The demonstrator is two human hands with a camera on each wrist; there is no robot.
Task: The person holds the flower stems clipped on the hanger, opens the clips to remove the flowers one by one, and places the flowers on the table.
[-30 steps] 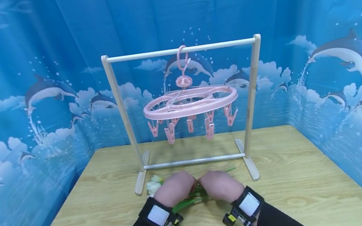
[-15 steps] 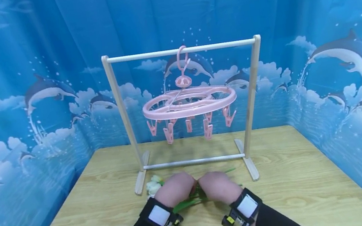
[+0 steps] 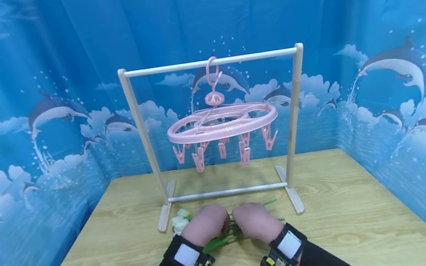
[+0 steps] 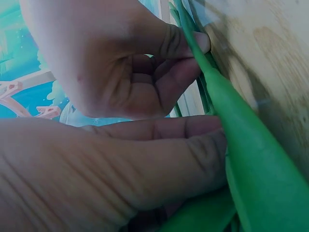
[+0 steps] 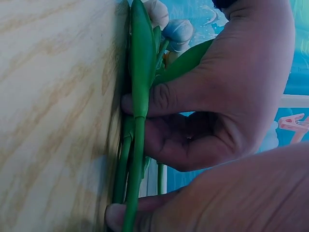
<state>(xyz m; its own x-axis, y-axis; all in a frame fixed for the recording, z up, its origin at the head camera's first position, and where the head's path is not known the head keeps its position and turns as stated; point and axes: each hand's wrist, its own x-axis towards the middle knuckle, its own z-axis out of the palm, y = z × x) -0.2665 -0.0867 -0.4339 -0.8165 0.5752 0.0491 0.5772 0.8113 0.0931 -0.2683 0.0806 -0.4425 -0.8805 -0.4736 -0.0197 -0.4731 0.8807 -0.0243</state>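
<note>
A bunch of white tulips lies on the table (image 3: 338, 234), blossoms (image 3: 179, 222) to the left and green stems (image 5: 137, 159) running right under both hands. My left hand (image 3: 209, 223) grips the bunch below the blossoms, its thumb and bent fingers at the stems. Close beside it, my right hand (image 3: 255, 221) pinches at the stems with thumb and curled fingers. The fingertips of the two hands nearly meet. In the left wrist view a broad green leaf (image 4: 256, 150) passes in front of the fingertips. What exactly the right fingertips pinch, I cannot tell.
Behind the hands stands a wooden rack (image 3: 142, 135) with a white top bar. From it hangs a pink oval clip hanger (image 3: 222, 129) with several clothes pegs (image 3: 198, 159). Blue dolphin-print curtains (image 3: 21, 135) enclose the table on three sides.
The head view has tilted slightly. My right hand and wrist have shifted a little to the left; my left hand stays at nearly the same spot on the tulips.
</note>
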